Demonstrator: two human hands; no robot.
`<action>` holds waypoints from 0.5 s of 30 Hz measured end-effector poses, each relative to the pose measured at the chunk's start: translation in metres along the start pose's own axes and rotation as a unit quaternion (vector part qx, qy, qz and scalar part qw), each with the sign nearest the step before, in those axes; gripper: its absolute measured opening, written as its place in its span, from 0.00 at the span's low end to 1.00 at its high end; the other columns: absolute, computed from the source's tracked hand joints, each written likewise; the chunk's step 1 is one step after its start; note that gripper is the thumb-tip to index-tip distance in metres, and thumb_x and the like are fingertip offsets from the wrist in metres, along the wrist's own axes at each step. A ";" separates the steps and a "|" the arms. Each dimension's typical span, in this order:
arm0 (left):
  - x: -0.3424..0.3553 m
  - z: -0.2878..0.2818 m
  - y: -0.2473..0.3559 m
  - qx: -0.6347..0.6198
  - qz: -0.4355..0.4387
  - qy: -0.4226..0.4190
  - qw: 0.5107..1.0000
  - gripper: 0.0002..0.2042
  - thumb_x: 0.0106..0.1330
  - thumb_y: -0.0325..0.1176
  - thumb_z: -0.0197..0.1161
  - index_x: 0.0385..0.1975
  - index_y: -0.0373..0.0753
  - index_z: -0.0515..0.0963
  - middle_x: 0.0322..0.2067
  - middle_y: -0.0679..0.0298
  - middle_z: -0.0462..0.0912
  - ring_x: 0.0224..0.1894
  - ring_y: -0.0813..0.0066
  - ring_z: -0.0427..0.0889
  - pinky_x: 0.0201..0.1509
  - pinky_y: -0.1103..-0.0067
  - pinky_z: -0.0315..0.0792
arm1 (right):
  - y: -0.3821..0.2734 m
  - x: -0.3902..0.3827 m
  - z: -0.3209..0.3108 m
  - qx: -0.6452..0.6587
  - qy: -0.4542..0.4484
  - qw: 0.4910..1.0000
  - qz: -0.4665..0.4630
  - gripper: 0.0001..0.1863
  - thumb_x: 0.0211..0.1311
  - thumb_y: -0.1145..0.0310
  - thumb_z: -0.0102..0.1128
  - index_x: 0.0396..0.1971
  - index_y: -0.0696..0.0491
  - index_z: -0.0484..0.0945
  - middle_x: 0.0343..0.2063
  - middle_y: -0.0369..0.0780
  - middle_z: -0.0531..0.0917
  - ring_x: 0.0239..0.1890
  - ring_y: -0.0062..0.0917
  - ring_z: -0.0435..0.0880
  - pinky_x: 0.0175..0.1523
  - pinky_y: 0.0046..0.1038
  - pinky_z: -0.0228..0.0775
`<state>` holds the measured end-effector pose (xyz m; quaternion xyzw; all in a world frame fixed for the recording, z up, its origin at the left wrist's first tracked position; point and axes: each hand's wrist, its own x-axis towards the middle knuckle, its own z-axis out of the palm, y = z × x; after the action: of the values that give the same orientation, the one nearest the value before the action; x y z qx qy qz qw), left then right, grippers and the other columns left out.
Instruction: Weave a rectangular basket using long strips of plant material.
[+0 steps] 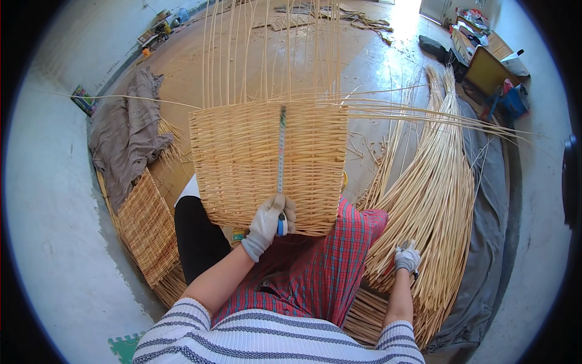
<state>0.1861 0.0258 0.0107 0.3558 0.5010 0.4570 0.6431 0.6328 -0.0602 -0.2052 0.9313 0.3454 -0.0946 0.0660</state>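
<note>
My left hand (271, 219), in a pale work glove, is closed around a tape measure (282, 225) with a blue and white case. Its blade (281, 151) stretches up the face of a woven wicker panel (236, 158), from the lower edge to near the top. The panel leans over my lap, with long bare rods (242, 54) standing up from its top edge. My right hand (407, 257), also gloved, is down at a large bundle of wicker rods (430, 188) on my right. Its fingers look curled; a bit of red shows beside them, too small to name.
Loose rods (436, 115) jut far right from the panel's top edge; one sticks out left. Another woven panel (147, 227) and a grey cloth (127, 133) lie at left. A dark sheet (485, 267) lies under the bundle. Scraps litter the floor ahead; a box (488, 70) stands far right.
</note>
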 end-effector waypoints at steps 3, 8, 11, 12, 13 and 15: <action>0.008 0.007 0.008 -0.054 -0.029 0.008 0.998 0.20 0.79 0.49 0.49 0.38 0.36 0.77 0.23 0.64 0.79 0.19 0.75 0.79 0.23 0.76 0.79 | 0.012 -0.007 0.004 0.020 0.026 0.999 -0.037 0.41 0.55 0.45 0.70 0.69 0.41 0.68 0.47 0.49 0.79 0.49 0.46 0.81 0.53 0.43 0.75; 0.009 0.011 -0.001 -0.108 -0.044 0.012 0.993 0.20 0.79 0.48 0.51 0.39 0.35 0.77 0.23 0.64 0.79 0.18 0.74 0.79 0.23 0.75 0.80 | 0.063 -0.005 0.032 0.058 0.023 0.991 -0.120 0.17 0.67 0.64 0.53 0.54 0.45 0.80 0.43 0.51 0.83 0.47 0.47 0.83 0.54 0.44 0.74; -0.012 0.002 -0.030 -0.088 -0.046 0.024 0.995 0.20 0.79 0.48 0.50 0.40 0.34 0.77 0.25 0.62 0.80 0.19 0.72 0.79 0.24 0.74 0.80 | 0.054 -0.032 -0.003 0.080 0.007 0.981 -0.174 0.13 0.67 0.66 0.52 0.47 0.45 0.82 0.39 0.51 0.84 0.45 0.49 0.83 0.49 0.46 0.75; -0.019 0.000 -0.043 -0.098 -0.046 0.025 0.994 0.20 0.79 0.48 0.50 0.41 0.34 0.77 0.26 0.61 0.80 0.20 0.71 0.80 0.24 0.73 0.81 | 0.065 -0.036 -0.002 0.131 0.046 0.977 -0.161 0.12 0.68 0.65 0.53 0.47 0.46 0.81 0.40 0.51 0.84 0.46 0.49 0.83 0.49 0.47 0.74; -0.028 -0.005 -0.058 -0.104 -0.047 0.030 0.993 0.20 0.79 0.48 0.50 0.43 0.33 0.77 0.27 0.61 0.81 0.21 0.70 0.80 0.25 0.72 0.81 | 0.066 -0.041 -0.007 0.114 0.050 0.985 -0.124 0.13 0.69 0.65 0.52 0.49 0.47 0.81 0.41 0.51 0.84 0.46 0.50 0.83 0.49 0.47 0.74; -0.038 -0.012 -0.083 -0.114 -0.076 0.042 0.990 0.20 0.78 0.48 0.51 0.44 0.33 0.77 0.28 0.59 0.81 0.24 0.69 0.81 0.26 0.71 0.82 | 0.072 -0.063 -0.035 0.252 0.096 0.949 -0.161 0.14 0.72 0.66 0.51 0.52 0.50 0.79 0.37 0.52 0.84 0.42 0.50 0.84 0.46 0.46 0.74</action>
<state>0.1903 -0.0372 -0.0564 0.2216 0.4979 0.4756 0.6905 0.6377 -0.1470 -0.1527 0.8543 0.4602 -0.0985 -0.2206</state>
